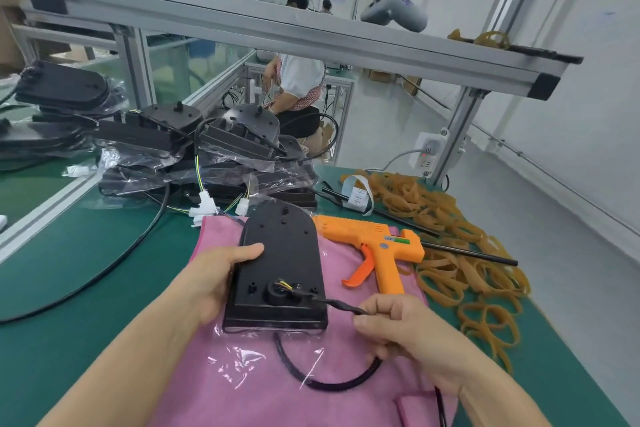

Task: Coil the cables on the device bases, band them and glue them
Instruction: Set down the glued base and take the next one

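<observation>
A black device base (280,263) lies on a pink cloth (242,378) in front of me. My left hand (214,279) grips its left edge, thumb on top. A black cable (332,380) leaves the round socket near the base's front, where coloured wires show. My right hand (401,329) pinches this cable just right of the socket, and the rest loops down under the hand across the cloth. An orange glue gun (377,248) lies on the cloth right of the base. Tan rubber bands (457,253) are heaped further right.
More black bases in clear plastic (207,149) are stacked behind, with wires and white connectors (206,206) trailing out. A black glue stick (467,253) lies across the bands. An aluminium frame post (453,128) and power strip (427,149) stand at back right. A person sits beyond.
</observation>
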`<state>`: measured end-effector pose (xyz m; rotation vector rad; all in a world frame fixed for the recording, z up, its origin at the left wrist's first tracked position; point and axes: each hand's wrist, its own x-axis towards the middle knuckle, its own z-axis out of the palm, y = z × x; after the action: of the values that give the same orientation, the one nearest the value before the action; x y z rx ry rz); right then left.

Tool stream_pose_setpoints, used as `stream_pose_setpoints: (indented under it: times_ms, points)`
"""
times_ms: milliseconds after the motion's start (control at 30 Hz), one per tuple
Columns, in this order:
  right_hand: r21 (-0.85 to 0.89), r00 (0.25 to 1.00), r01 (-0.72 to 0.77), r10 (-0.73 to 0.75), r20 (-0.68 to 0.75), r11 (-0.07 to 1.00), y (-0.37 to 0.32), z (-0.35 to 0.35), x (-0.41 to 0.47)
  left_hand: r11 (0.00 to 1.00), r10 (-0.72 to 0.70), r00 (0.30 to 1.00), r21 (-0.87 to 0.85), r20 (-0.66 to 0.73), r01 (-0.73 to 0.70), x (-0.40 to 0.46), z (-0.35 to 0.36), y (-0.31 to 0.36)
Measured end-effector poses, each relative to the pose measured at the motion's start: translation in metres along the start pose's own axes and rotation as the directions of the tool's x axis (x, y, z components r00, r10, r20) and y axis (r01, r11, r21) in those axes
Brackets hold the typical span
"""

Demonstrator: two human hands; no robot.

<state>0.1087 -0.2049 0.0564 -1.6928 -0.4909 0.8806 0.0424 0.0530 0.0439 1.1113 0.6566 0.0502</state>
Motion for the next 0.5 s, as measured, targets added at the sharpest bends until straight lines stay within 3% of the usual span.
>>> stream_pose_setpoints:
  times_ms: [133, 333, 500]
  points:
    - [-0.108, 0.995, 0.034, -0.024, 0.096, 0.994, -0.026, -0.022, 0.011, 0.993, 0.093, 0.994, 0.063, 0.051, -0.096, 0.004, -0.004, 0.009]
    - [-0.233, 0.979, 0.203, -0.199, 0.04, 0.951, -0.065, -0.053, 0.038, 0.995, 0.054, 0.996, 0.076, 0.068, -0.059, 0.003, -0.011, 0.011]
    - [-0.36, 0.923, 0.377, -0.38, 0.065, 0.853, -0.082, -0.013, 0.085, 0.988, -0.03, 0.99, 0.156, 0.139, 0.008, -0.001, -0.003, 0.002]
